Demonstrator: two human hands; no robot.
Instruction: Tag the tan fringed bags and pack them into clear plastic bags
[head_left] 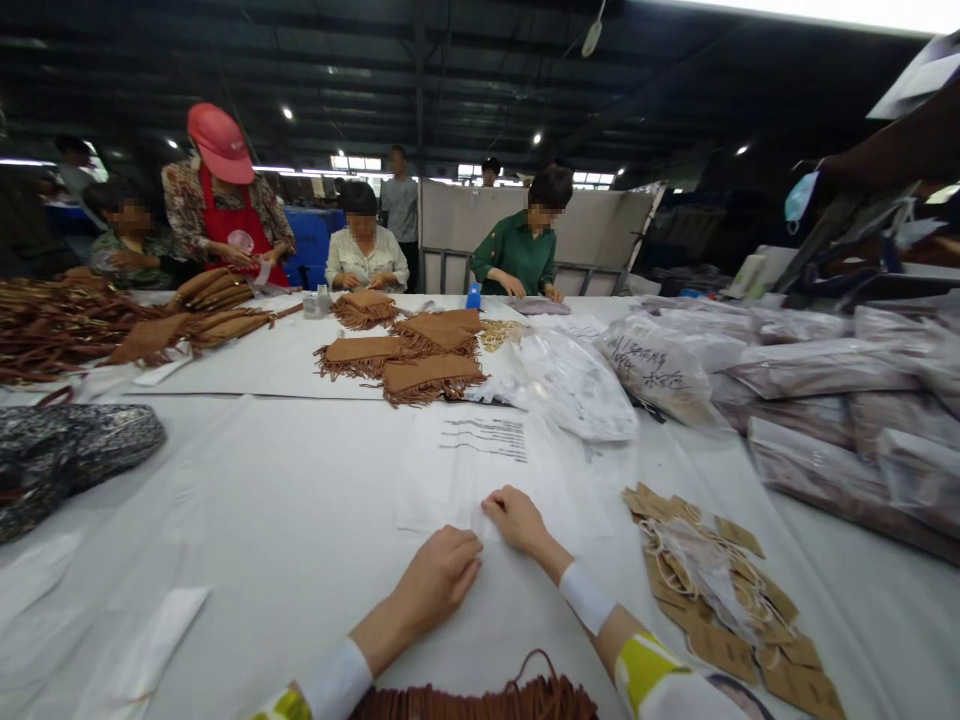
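A thin clear plastic bag (442,490) with lines of dark print lies flat on the white table in front of me. My right hand (516,517) is closed in a pinch at the near edge of this bag. Just left of it and nearer to me, my left hand (445,566) has its fingers curled at the same edge; its fingertips are partly hidden. Close to my body, below both hands, is a brown fringed piece (472,703), cut off by the bottom of the view.
Brown card tags (724,652) with white cords are heaped at the right. Filled plastic bags (825,370) are stacked behind them. Brown fringed pouches (431,377) lie ahead. A dark patterned cloth (67,460) lies at the left. Several people work across the table (285,500).
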